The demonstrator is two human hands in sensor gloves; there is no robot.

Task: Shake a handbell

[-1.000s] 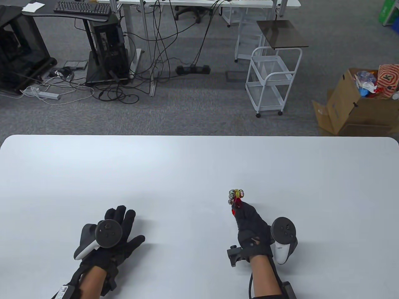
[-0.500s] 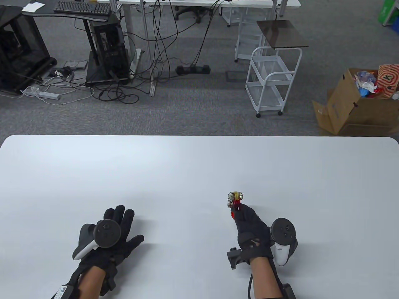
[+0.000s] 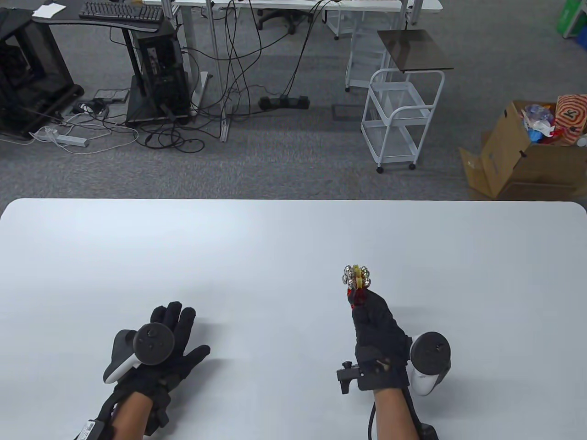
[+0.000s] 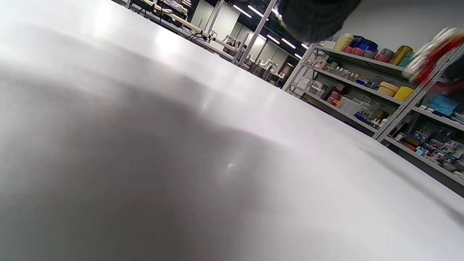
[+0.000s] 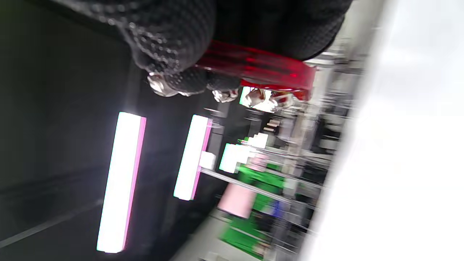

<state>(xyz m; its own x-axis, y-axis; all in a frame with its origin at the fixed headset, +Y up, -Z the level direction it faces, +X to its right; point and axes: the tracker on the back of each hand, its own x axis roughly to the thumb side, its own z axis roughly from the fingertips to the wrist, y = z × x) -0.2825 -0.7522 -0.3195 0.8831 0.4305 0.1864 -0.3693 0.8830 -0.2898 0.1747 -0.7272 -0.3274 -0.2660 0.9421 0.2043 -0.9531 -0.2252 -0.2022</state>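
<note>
The handbell point(image 3: 356, 279) has a red handle, a yellow head and a cluster of silver jingle bells. My right hand point(image 3: 373, 323) grips its red handle and holds it above the white table point(image 3: 293, 247), bells pointing away from me. In the right wrist view the red handle point(image 5: 261, 67) shows between my gloved fingers point(image 5: 170, 40), with silver bells below it. My left hand point(image 3: 172, 341) rests flat on the table at the lower left, fingers spread, holding nothing. In the left wrist view the bell point(image 4: 433, 54) is a red blur at the upper right.
A white wire cart point(image 3: 396, 117) and a cardboard box of items point(image 3: 527, 151) stand on the floor beyond the table's far edge. Desks, a computer tower point(image 3: 160, 68) and cables lie further back.
My right hand has lifted and swung the handbell up and slightly right; the bells now sit higher in the table view. My left hand has stayed nearly still.
</note>
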